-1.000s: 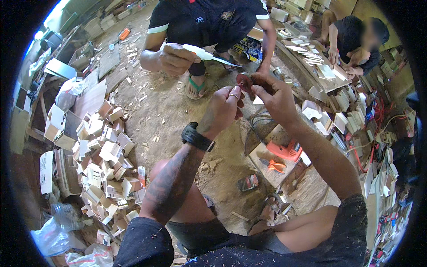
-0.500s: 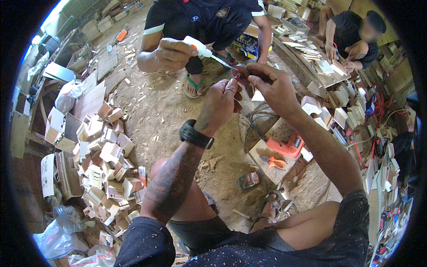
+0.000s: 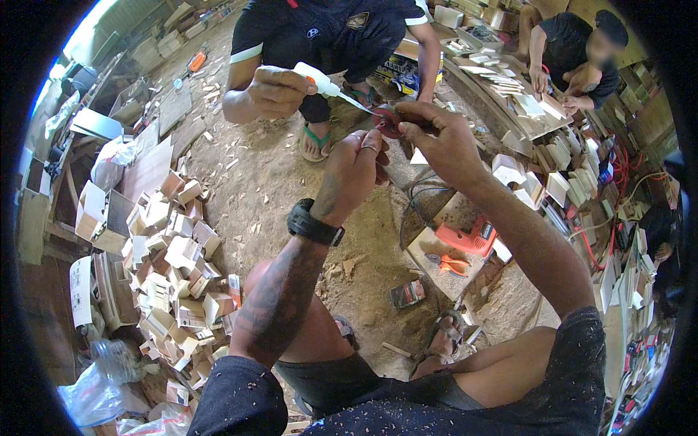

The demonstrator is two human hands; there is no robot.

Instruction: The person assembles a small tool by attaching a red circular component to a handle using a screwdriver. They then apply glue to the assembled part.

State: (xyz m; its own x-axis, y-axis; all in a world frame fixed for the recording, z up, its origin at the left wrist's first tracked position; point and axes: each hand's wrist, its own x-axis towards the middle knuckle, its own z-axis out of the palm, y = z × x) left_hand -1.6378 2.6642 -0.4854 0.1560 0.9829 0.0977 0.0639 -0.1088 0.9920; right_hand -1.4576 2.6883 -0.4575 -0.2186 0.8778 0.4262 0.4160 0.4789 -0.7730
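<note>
A small, dark red, rounded piece (image 3: 387, 123) is pinched between the fingertips of my right hand (image 3: 442, 138). My left hand (image 3: 355, 173) is closed just below it, thumb and fingers together against its lower edge; whether it grips anything else is hidden. From across, a co-worker's hand (image 3: 280, 92) holds a white squeeze bottle (image 3: 323, 80) with an orange part and a long thin nozzle. The nozzle's tip meets, or nearly meets, the red piece's upper left edge.
Right of my knees, a board (image 3: 425, 256) carries an orange power tool (image 3: 471, 236) and orange-handled pliers (image 3: 448, 264). A dark box (image 3: 406, 294) lies nearby. Small wooden boxes (image 3: 182, 251) heap up on the left. Another person works at a low wooden bench (image 3: 534, 131) on the right.
Both my hands and the red piece have shifted slightly left, and more of the piece's face shows. The co-worker's bottle has also moved a little left, its nozzle still at the piece.
</note>
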